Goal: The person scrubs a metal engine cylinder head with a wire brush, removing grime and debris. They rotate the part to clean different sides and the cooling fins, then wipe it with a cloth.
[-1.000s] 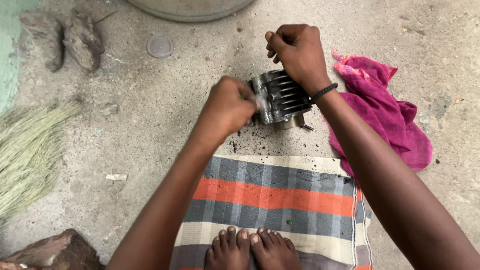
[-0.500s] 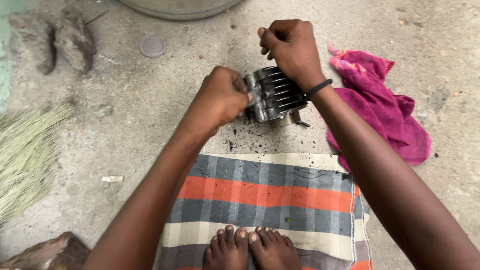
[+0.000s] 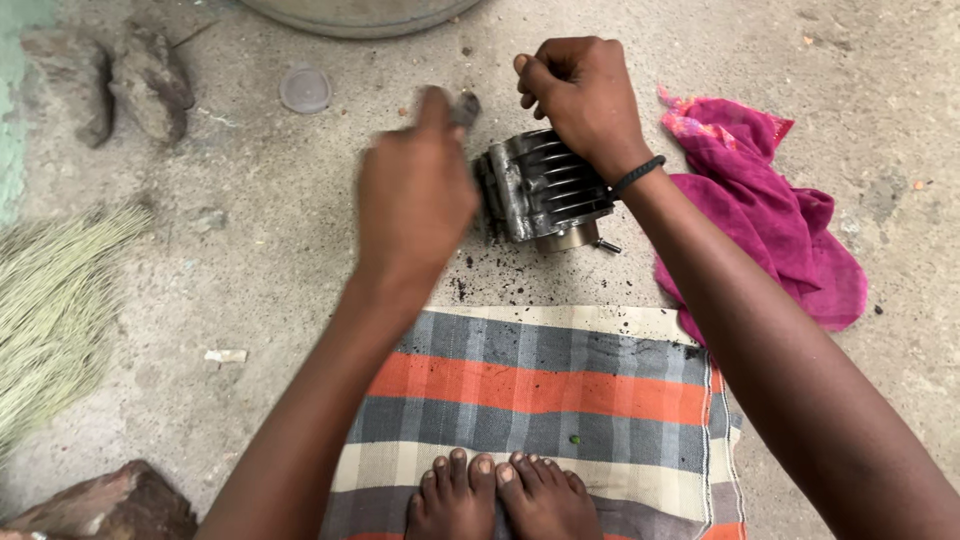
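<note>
A grey finned metal engine cylinder lies on its side on the concrete floor, with black grit scattered around it. My right hand rests on its top far side, fingers curled, a black band on the wrist. My left hand is lifted just left of the cylinder and blurred; it pinches a small grey piece between the fingertips. My bare feet stand on a striped grey, orange and cream cloth in front of the cylinder.
A magenta rag lies right of the cylinder. A straw broom is at the left, stones at the upper left, a round lid on the floor, a large basin rim at the top, and another rock at the lower left.
My left hand has come away from the cylinder's left face, rising up and leftward with the small grey piece. My right hand stays on the cylinder.
</note>
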